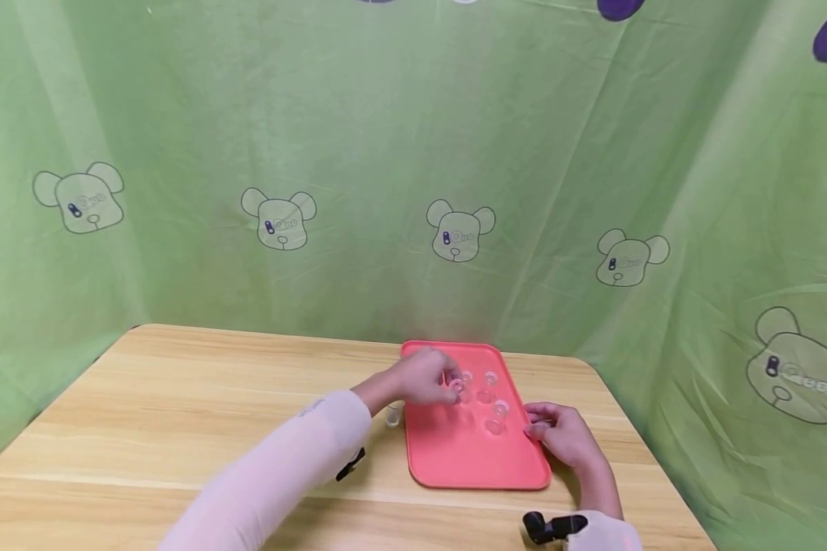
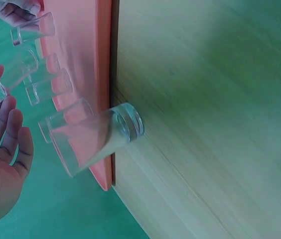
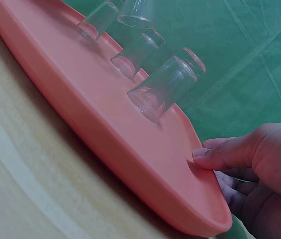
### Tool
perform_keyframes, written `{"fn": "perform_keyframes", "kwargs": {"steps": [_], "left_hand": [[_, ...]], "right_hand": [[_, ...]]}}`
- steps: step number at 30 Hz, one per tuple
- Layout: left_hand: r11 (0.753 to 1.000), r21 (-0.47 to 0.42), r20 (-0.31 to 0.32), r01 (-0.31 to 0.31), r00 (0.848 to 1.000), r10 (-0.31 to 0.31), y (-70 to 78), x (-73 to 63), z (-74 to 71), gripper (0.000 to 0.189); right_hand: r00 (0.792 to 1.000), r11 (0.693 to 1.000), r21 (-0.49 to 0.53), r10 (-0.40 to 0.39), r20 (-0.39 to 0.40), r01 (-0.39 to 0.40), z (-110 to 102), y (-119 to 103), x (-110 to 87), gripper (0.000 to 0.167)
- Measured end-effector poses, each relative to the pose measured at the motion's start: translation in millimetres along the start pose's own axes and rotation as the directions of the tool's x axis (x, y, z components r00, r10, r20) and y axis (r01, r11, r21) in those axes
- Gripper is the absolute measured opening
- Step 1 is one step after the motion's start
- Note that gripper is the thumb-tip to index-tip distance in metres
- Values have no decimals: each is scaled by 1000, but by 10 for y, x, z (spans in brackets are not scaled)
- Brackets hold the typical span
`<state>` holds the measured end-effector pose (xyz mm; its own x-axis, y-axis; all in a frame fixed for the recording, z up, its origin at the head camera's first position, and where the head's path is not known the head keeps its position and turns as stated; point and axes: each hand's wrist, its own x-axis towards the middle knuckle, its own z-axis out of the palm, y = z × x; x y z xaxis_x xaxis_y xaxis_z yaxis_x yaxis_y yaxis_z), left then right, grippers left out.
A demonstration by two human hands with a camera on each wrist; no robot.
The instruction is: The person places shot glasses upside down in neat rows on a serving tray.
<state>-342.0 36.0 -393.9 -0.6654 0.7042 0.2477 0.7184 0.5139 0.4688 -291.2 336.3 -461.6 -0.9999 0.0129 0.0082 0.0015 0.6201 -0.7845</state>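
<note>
My left hand [image 1: 423, 375] pinches a small clear glass [image 2: 18, 69] by its thick base, between thumb and fingers. That glass is mouth down above the red tray [image 1: 472, 463]. Several more clear glasses [image 3: 168, 84] stand upside down on the tray, bases up. My right hand [image 1: 565, 435] grips the tray's right rim; in the right wrist view the thumb [image 3: 215, 157] lies over the edge and the other fingers are outside it. Left of the tray, another clear glass [image 2: 95, 137] stands upright on the table, partly hidden by the left arm in the head view.
The tray lies on a light wooden table [image 1: 200, 413], towards its right side. Behind and around the table hangs a green curtain [image 1: 365, 153] with bear-head prints. Black wrist straps [image 1: 554, 526] show at the sleeves.
</note>
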Motion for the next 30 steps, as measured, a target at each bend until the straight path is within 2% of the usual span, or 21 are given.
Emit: {"fn": "perform_keyframes", "kwargs": {"steps": [11,17,30], "left_hand": [[1000,-19,-8,0,1000,0,68,55,93,9],[1000,-1,11,17,1000,-17,97,77,159,14],[998,-20,46,55,997,-54,98,127,283,12]], "right_hand": [[1000,1000,-1,-3,-3,3,0,3,-6,39],[1000,1000,-5,2,-3,-2,-4,-7,-10,39],[1000,1000,-14,5,-3,-5,4,-19,-9,39]]}}
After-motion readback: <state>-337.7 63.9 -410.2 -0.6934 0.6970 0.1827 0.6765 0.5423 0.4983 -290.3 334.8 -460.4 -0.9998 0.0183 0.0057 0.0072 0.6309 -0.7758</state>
